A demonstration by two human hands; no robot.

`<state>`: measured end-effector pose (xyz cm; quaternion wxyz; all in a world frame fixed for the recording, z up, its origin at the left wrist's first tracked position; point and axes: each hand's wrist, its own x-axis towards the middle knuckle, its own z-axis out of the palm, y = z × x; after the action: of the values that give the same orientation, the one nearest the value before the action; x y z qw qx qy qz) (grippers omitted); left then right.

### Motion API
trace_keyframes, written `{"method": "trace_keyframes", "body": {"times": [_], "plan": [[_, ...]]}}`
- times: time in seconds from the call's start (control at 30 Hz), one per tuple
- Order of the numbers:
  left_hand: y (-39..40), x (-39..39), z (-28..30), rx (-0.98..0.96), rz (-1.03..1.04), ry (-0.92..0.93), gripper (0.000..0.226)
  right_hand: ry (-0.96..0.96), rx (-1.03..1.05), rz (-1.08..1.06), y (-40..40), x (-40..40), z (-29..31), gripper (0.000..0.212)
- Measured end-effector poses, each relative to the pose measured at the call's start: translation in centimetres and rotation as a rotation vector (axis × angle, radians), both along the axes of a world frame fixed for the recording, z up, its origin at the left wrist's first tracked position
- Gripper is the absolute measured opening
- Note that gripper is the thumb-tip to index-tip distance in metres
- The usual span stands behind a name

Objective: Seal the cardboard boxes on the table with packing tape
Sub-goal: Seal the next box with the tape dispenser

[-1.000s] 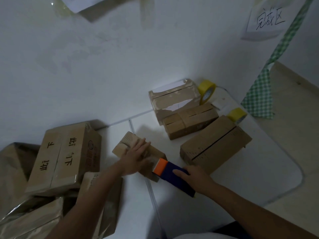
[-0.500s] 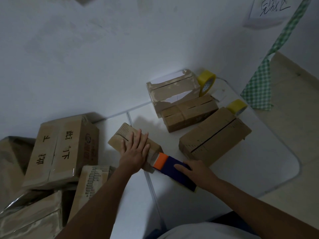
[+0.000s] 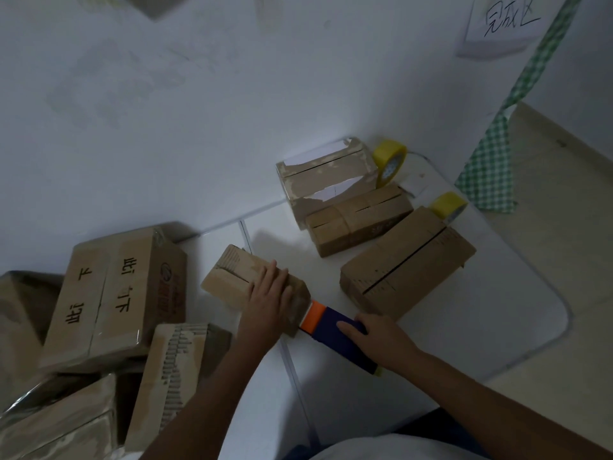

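Here the left hand [image 3: 270, 298] lies flat on top of a small cardboard box [image 3: 232, 277], fingers straight and close together, pressing down on its near end. The right hand [image 3: 374, 336] grips a tape dispenser [image 3: 335, 336], fingers curled over its dark blue body; the dispenser's orange end touches the near end of that small box, where a strip of clear tape seems to run over the edge, though the dim light makes this hard to tell. The small box sits near the middle of the white desk [image 3: 497, 327], across the seam between 2 desk panels.

Just right of it, toward the desk's right edge, lies a long box [image 3: 408, 263] with a dark slit along its top flaps. Beyond that, closer to the wall, rests a medium box [image 3: 358, 220], and touching it at the far edge of the desk stands a worn box [image 3: 326, 174] with white patches where its surface has peeled. 2 rolls of yellow tape are at the far right corner: 1 roll [image 3: 391, 162] upright beside the worn box, the other roll [image 3: 447, 207] behind the long box.

At the desk's left edge sits a large box [image 3: 116, 293] printed with dark characters, and nearer the person a ribbed box [image 3: 172, 373] leans against it. On the wall, top right, hangs a paper sign [image 3: 501, 21] with handwritten characters, beside a green checked cloth [image 3: 491, 174].
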<state>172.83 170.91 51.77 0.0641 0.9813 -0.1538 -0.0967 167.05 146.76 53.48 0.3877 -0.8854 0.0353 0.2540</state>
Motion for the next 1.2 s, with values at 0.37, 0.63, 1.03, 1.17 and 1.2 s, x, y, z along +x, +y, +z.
{"method": "trace_keyframes", "body": {"times": [0.37,0.63,1.03,1.17,1.2], "plan": [[-0.2,-1.3,-1.8,-0.057,0.087,-0.040,0.075,0.048,-0.090,0.026,2.1,1.3,0.5,0.044],[-0.2,-1.2,-1.4,-0.040,0.060,-0.047,0.071,0.148,-0.112,-0.083,2.2,2.9,-0.1,0.048],[5.3,-1.8,-0.2,-0.018,-0.135,0.001,0.092,0.087,-0.354,0.172,3.3,-2.7,-3.7,0.040],[6.6,-2.6,-0.8,-0.037,-0.168,0.033,0.116,-0.012,-0.268,0.112,3.8,-2.7,-3.4,0.031],[6.6,-2.5,-0.9,-0.044,-0.162,0.035,0.116,-0.100,-0.244,0.109,4.2,-2.4,-3.2,0.025]]}}
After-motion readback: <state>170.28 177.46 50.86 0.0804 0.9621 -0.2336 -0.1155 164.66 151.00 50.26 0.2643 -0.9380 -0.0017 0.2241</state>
